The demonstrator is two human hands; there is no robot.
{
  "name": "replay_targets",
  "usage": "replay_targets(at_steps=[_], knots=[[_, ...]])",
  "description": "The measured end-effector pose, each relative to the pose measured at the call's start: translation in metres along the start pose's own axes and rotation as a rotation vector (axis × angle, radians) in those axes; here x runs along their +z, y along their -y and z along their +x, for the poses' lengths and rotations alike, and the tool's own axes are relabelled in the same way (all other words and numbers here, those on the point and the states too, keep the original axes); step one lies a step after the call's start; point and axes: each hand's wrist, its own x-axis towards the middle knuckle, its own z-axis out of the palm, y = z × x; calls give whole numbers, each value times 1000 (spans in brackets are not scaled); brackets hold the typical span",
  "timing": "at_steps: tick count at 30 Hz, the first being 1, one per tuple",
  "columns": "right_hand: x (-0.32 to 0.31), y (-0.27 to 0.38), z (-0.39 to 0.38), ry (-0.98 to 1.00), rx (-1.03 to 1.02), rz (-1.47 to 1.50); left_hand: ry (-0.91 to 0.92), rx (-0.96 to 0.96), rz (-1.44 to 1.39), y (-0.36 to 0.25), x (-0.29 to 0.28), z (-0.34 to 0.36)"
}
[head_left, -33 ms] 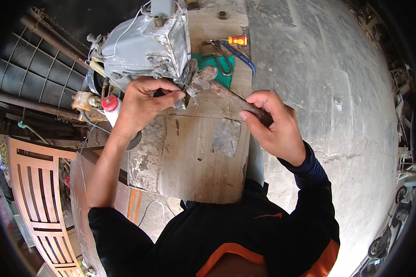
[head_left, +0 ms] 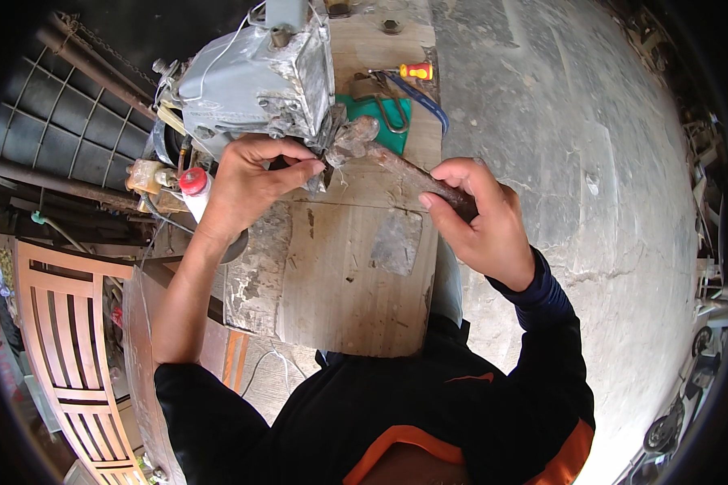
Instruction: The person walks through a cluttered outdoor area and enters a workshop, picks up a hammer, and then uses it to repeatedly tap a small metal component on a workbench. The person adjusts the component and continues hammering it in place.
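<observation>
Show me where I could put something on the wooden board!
The board looks free between its grey patch and the black shirt. Farther up it's crowded: grey machine, left hand, brown bar, green sheet, yellow-red handle.

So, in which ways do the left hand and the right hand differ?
The left hand is beside the grey casing, and what it holds is unclear; the right hand grips the end of the brown bar. The left hand's forearm is bare; a dark sleeve reaches the right hand's wrist. Both hands are gloveless.
</observation>
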Motion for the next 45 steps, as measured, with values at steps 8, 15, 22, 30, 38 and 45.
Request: replay_targets(at_steps=[8,15,22,30,38,45], knots=[[7,-4,9,0,-233,-161,9,-18,-53,-1,-2,-2],[10,-4,14,-11,-294,-207,19,85,-11,12,-1,1],[11,-4,17,-36,-398,-282,68,79,33,10,-3,2],[10,-5,21,-44,-478,-320,57,37,41,13,-4,4],[7,1,21,-39,-512,-368,41,20,-13,11,-3,-2],[7,7,29,-52,-572,-390,55,52,-47,8,-5,0]])
